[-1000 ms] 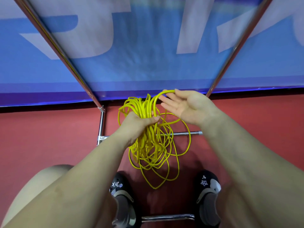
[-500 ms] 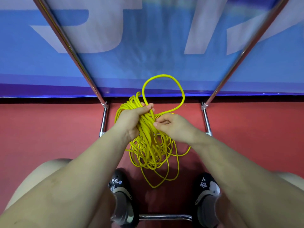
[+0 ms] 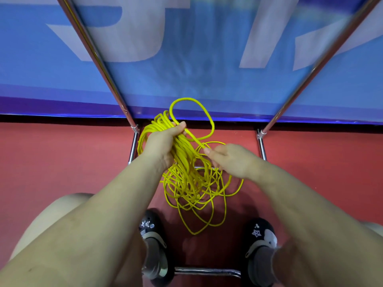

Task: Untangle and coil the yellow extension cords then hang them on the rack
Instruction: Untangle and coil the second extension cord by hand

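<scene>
My left hand [image 3: 163, 145] grips a thick bundle of yellow extension cord [image 3: 186, 162] at its top, held above the red floor. Loose tangled loops [image 3: 199, 195] hang down from the bundle toward my feet. One single loop [image 3: 192, 112] arches up and over from my left thumb to my right hand [image 3: 230, 158], which pinches that strand with curled fingers just right of the bundle. The chrome rack [image 3: 99, 59] stands in front of me, its two uprights slanting away on either side of the cord.
The rack's right upright [image 3: 323, 59] and low floor bars [image 3: 207, 272] frame my two black shoes [image 3: 153, 241]. A blue banner with white letters [image 3: 207, 48] hangs behind the rack. Red floor [image 3: 62, 158] spreads left and right.
My right hand went from open beside the cord to pinching one strand. A single loop now stands above the bundle, and the right hand has drawn slightly right and down.
</scene>
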The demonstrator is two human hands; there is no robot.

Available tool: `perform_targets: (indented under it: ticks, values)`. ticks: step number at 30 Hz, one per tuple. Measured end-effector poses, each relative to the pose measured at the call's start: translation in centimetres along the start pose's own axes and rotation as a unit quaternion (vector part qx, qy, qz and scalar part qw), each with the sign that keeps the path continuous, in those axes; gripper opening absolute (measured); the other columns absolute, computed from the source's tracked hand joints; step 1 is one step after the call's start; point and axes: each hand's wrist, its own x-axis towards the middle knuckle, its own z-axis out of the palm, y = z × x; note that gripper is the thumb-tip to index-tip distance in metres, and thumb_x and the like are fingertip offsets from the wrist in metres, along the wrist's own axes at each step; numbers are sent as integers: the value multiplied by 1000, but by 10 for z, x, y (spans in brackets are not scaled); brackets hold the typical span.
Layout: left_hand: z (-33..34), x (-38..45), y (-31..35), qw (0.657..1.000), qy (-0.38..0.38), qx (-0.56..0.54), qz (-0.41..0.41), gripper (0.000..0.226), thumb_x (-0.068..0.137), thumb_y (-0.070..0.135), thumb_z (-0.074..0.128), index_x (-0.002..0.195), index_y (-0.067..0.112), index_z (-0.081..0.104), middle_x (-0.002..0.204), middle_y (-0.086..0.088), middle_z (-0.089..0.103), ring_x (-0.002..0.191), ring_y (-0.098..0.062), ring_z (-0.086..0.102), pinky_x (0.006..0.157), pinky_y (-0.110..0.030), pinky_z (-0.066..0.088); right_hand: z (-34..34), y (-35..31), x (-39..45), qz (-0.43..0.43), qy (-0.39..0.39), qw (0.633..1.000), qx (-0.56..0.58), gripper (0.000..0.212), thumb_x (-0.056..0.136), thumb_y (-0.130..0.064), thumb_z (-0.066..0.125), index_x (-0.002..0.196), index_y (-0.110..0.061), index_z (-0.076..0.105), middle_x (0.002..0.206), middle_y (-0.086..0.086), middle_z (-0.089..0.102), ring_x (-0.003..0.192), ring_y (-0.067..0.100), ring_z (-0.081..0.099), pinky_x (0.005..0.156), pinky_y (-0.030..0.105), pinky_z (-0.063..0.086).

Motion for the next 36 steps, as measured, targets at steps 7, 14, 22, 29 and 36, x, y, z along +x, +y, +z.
perform_targets:
  ticks: [7,14,22,29,36]
  values:
    - [-14,3,14,997,48,-49,24,21,85,9,67,66,11,58,47,1,59,40,-13,58,43,-25,49,-4,26,-9,9,-51,999,-16,34,94,-26,52,64,-21,37,59,-3,39,52,8,33,49,18,27]
    - [-22,6,16,996,62,-29,54,18,87,14,65,70,10,61,46,3,56,38,-8,53,42,-19,47,-14,34,-18,-8,-53,995,83,27,92,-4,51,76,-26,47,76,0,56,75,18,56,70,26,47]
    - [-19,6,6,998,0,59,26,10,92,16,57,84,13,63,59,7,67,46,-5,51,46,-19,45,-30,23,-24,-11,10,937,348,22,95,-6,47,113,-18,51,90,15,59,55,11,66,67,22,52]
    - [0,-9,-10,984,-115,133,33,22,88,-8,52,73,9,51,78,-11,67,50,-12,57,51,-22,49,-34,2,-15,80,57,822,561,6,95,-15,49,100,-17,53,76,-2,62,43,5,59,50,18,51]
    - [6,-14,-22,960,-166,225,21,14,83,-7,59,88,5,65,83,-10,74,75,-24,70,72,-41,57,-40,4,-1,163,127,657,725,14,97,-12,47,83,-12,51,81,3,60,71,16,64,65,28,55]
